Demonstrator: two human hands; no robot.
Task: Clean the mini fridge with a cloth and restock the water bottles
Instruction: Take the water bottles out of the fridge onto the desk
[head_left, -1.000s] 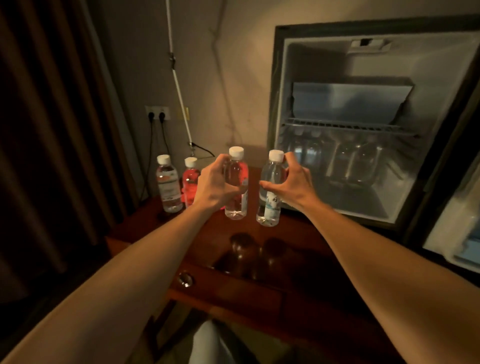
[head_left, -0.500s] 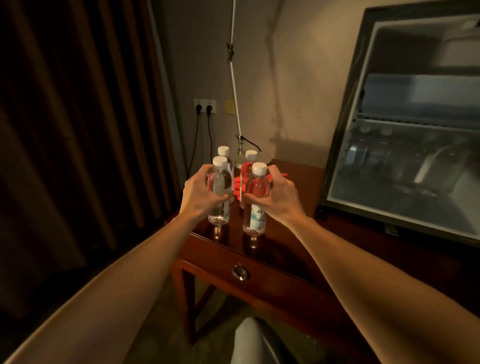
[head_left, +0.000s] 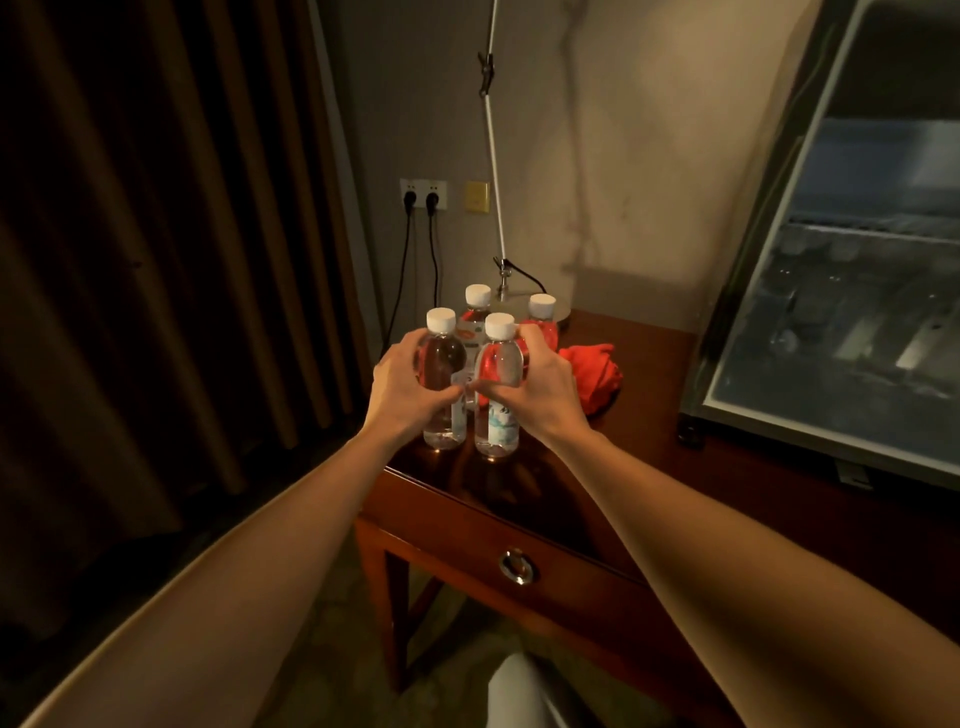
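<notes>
Tipping is the main hazard: the two rear bottles (head_left: 477, 312) stand just behind, and setting the held pair down carelessly could topple them. Left hand (head_left: 410, 387) wraps the left bottle (head_left: 441, 379); right hand (head_left: 540, 389) wraps the right bottle (head_left: 500, 389), both upright at the wooden table (head_left: 519, 499) edge. Red cloth (head_left: 595, 371) lies just right of the grip; mini fridge (head_left: 852, 291) stands open farther right.

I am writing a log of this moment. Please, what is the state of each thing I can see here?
Left hand: grips left bottle, upright.
Right hand: grips right bottle, upright.
Two back bottles: capped, standing on table.
Red cloth: crumpled on table.
Mini fridge: open.
Drawer: closed.
Wall socket: two plugs in.
</notes>
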